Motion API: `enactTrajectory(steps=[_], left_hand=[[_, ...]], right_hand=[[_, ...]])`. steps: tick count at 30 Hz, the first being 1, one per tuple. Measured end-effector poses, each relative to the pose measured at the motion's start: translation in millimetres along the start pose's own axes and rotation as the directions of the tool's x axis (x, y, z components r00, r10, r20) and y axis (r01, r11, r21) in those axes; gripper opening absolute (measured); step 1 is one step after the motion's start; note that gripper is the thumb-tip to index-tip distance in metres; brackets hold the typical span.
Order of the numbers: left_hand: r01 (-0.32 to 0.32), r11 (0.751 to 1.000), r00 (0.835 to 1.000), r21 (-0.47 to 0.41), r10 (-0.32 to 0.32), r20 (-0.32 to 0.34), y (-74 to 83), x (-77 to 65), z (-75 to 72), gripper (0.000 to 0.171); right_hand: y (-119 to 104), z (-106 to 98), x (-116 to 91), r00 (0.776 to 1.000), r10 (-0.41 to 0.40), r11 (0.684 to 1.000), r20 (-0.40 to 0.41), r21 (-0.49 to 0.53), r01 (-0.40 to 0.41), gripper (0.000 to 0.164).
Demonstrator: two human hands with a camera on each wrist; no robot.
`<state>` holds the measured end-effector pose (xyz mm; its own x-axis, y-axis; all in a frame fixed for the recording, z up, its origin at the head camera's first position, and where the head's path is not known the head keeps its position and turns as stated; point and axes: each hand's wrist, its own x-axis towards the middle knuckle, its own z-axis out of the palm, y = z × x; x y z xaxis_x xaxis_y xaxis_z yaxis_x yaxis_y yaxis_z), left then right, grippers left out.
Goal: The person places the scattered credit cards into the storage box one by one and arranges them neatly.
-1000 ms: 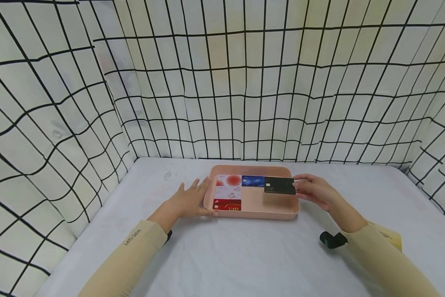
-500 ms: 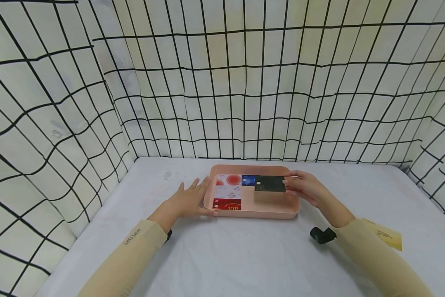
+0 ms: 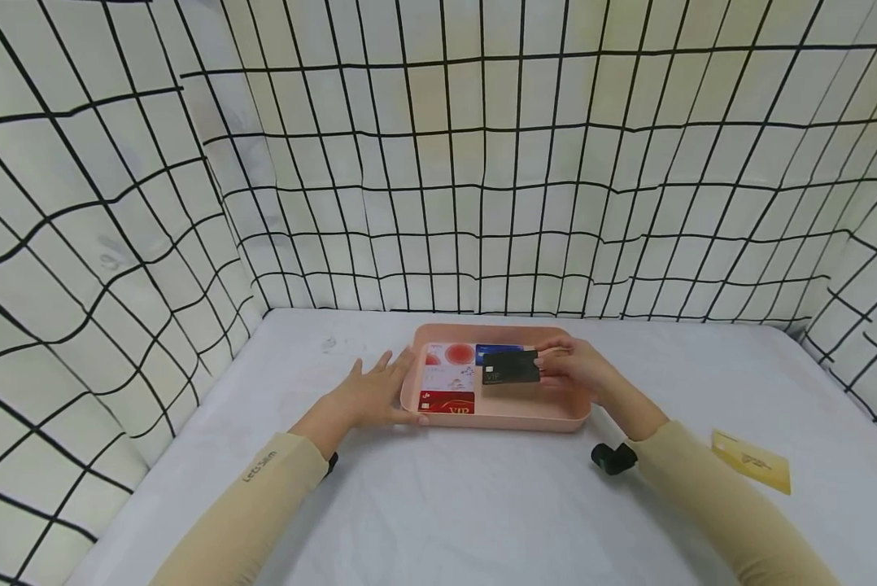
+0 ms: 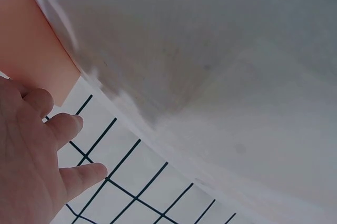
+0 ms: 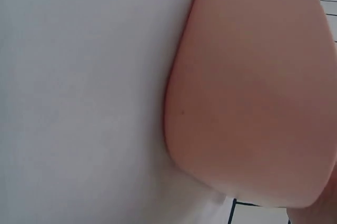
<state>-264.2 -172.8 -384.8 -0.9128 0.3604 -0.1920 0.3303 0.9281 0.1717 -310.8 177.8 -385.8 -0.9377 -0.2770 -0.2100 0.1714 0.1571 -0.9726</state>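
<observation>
In the head view a shallow pink tray [image 3: 526,423] lies on the white table. My left hand [image 3: 375,396] rests with spread fingers against its left end; the left wrist view shows those fingers beside the pink wall. Over the tray, my right hand [image 3: 573,366] pinches a black VIP card [image 3: 510,368] by its right end. Partly behind that card is a blue card [image 3: 486,352]. Along the tray's left side are a white card with red circles [image 3: 449,356], a pale patterned card [image 3: 448,379] and a red VIP card [image 3: 446,402].
A yellow card [image 3: 752,461] lies on the white table [image 3: 482,505], beside the right sleeve. Black-gridded white netting [image 3: 512,187] encloses the back and both sides. A dark wrist camera [image 3: 614,459] sits under the right wrist.
My right hand has carried the black card leftward across the tray, from the blue card's right end to in front of it. The yellow card is now fully uncovered. My left hand stays put.
</observation>
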Motion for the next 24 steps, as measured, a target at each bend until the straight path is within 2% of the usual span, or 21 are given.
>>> enactTrajectory(steps=[10,24], left_hand=[[0.003,1.000,1.000,-0.001,-0.003,-0.004,0.7,1.6,1.7,0.121],[0.001,1.000,1.000,0.012,-0.001,0.005,-1.8,1.4,2.0,0.122]], right_hand=[[2.7,13.2,8.2,0.999,-0.035,0.997,-0.011,-0.075,0.034,0.039],[9.9,23.5,16.3,0.998,-0.007,0.992,-0.055,-0.129,-0.001,0.034]])
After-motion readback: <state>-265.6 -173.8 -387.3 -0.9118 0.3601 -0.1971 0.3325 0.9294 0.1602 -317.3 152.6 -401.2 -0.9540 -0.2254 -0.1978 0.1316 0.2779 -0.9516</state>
